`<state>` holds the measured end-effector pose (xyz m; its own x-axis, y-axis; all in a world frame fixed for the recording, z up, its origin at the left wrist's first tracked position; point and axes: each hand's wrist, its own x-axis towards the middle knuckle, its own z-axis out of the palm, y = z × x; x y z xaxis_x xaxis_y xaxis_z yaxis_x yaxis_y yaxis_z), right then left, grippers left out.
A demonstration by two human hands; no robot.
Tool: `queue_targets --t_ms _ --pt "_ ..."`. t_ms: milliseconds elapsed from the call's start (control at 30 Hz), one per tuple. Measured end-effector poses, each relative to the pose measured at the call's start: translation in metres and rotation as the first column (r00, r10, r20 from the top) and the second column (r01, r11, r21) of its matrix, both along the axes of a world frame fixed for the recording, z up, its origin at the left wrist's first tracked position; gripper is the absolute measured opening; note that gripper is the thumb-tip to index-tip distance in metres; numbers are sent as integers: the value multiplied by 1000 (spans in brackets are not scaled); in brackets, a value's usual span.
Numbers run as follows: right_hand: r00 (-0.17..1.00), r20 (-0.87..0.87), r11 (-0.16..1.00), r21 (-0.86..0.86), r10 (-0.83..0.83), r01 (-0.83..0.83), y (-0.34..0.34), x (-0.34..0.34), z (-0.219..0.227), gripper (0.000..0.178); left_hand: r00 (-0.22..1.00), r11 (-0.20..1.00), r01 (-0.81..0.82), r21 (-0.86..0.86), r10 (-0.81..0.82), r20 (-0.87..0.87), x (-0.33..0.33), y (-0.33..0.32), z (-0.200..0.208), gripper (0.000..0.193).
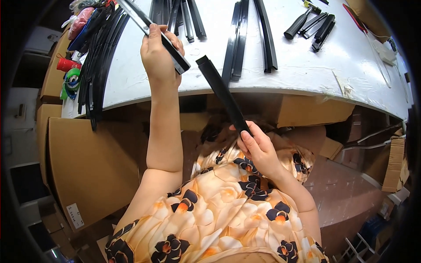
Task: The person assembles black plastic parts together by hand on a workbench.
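Note:
My left hand (158, 55) is closed round a long black strip with a shiny silvery face (177, 60), held over the table's near left part. Its far end runs out of the picture at the top. In my right hand (258, 147) is a shorter, matte black strip (221, 90), gripped at its lower end and tilted up to the left. The upper end of this strip reaches over the table edge, close to the left strip's end but apart from it. Both strips look like trim profiles; their exact kind is unclear.
On the white table (302, 72) lie several black strips (237, 41), a black-handled tool (300, 22) and short black pieces (323, 33). More long strips (103, 57) hang over the left edge near green tape (72, 78). Cardboard boxes (92, 166) stand below.

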<state>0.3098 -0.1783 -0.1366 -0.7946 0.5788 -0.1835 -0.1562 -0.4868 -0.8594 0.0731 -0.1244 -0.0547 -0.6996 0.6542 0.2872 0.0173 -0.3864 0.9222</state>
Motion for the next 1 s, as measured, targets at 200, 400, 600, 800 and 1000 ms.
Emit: queue_targets --t_ms 200,400,600,800,1000 --pt "998 7 996 66 60 -60 -3 -3 0 18 995 996 -69 63 65 70 -3 1 3 27" --pt "998 13 994 95 56 -57 -3 -3 -2 17 997 996 -41 85 36 65 1 3 1 28" --pt "996 4 993 83 88 -88 -2 -1 -2 17 997 992 -52 118 45 59 5 4 2 28" --pt "997 -1 994 85 71 -71 -4 -1 -3 18 982 988 -98 119 76 172 5 8 1 28" --pt "996 0 988 128 85 -84 -3 0 -1 18 988 992 -55 114 38 153 9 6 3 28"
